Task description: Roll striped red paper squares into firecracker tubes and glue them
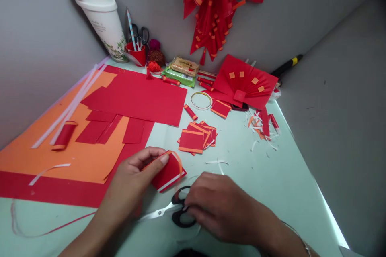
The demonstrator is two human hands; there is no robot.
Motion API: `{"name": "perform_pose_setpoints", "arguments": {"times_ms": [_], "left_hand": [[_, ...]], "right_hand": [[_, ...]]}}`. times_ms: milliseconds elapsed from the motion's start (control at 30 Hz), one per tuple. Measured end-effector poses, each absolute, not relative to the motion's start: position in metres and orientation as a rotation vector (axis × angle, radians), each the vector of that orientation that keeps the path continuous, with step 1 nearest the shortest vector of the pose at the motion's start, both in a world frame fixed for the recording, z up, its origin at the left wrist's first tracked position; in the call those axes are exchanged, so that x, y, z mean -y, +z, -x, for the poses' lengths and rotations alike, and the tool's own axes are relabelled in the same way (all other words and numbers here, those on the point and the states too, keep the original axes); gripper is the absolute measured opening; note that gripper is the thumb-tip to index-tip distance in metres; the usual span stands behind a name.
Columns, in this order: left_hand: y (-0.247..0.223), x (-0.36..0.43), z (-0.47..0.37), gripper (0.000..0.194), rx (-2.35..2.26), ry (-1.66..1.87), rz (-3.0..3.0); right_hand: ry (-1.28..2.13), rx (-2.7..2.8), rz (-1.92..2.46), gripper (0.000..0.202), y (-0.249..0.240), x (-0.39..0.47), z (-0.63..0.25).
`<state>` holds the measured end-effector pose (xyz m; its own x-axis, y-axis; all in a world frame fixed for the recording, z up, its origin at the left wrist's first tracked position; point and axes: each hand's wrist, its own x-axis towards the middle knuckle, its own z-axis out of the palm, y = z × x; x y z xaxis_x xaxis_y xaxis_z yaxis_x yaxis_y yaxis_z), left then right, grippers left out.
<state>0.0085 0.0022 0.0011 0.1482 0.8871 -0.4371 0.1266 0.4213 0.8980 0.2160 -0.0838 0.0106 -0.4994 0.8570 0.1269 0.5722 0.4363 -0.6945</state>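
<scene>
My left hand [141, 172] pinches a small red paper card [165, 174] between thumb and fingers. A white strip runs along the card's lower edge, and a loose orange paper strip [180, 164] curls over its right side. Just right of it, my right hand [215, 204] is closed with its fingertips at the black handle loops of the scissors [161, 212]. Their blades point left, low over the table. Part of the handles is hidden behind the fingers. Beyond the hands lies a pile of red cards with orange edges [191, 140].
Red paper sheets [144, 100] and an orange sheet [90, 164] cover the left. A white cup [102, 24], a red pen holder [137, 54] and a tape ring [201, 100] stand or lie behind. Paper scraps [259, 124] are at right. Red firecracker decorations [214, 12] hang on the wall.
</scene>
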Motion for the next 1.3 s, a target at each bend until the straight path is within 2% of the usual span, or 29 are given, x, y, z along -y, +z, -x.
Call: {"name": "perform_pose_setpoints", "arguments": {"times_ms": [267, 433, 633, 800, 933, 1033, 1167, 1300], "left_hand": [[0.013, -0.002, -0.018, 0.026, -1.282, 0.855, -0.656], [0.010, -0.001, -0.016, 0.024, -1.257, 0.829, -0.581], [0.007, -0.002, -0.014, 0.030, -1.279, 0.830, -0.544], [0.004, 0.000, -0.014, 0.024, -1.298, 0.903, -0.522], [0.004, -0.001, -0.010, 0.022, -1.282, 0.866, -0.552], [0.003, -0.005, -0.005, 0.020, -1.291, 0.881, -0.645], [0.000, -0.008, -0.001, 0.020, -1.291, 0.874, -0.708], [0.000, -0.008, -0.002, 0.020, -1.296, 0.858, -0.698]], "right_hand": [[0.777, 2.386, 1.236, 0.015, 0.004, 0.084, -0.210], [0.800, 2.541, 1.205, 0.015, -0.008, 0.087, -0.202], [0.638, 2.599, 1.241, 0.013, -0.018, 0.091, -0.195], [0.595, 2.640, 1.211, 0.010, -0.016, 0.090, -0.194], [0.767, 2.576, 1.258, 0.020, -0.009, 0.089, -0.200], [1.036, 2.381, 1.293, 0.037, 0.002, 0.089, -0.213], [1.382, 2.037, 1.254, 0.048, 0.018, 0.088, -0.236], [1.475, 1.982, 1.288, 0.060, 0.024, 0.087, -0.250]]}}
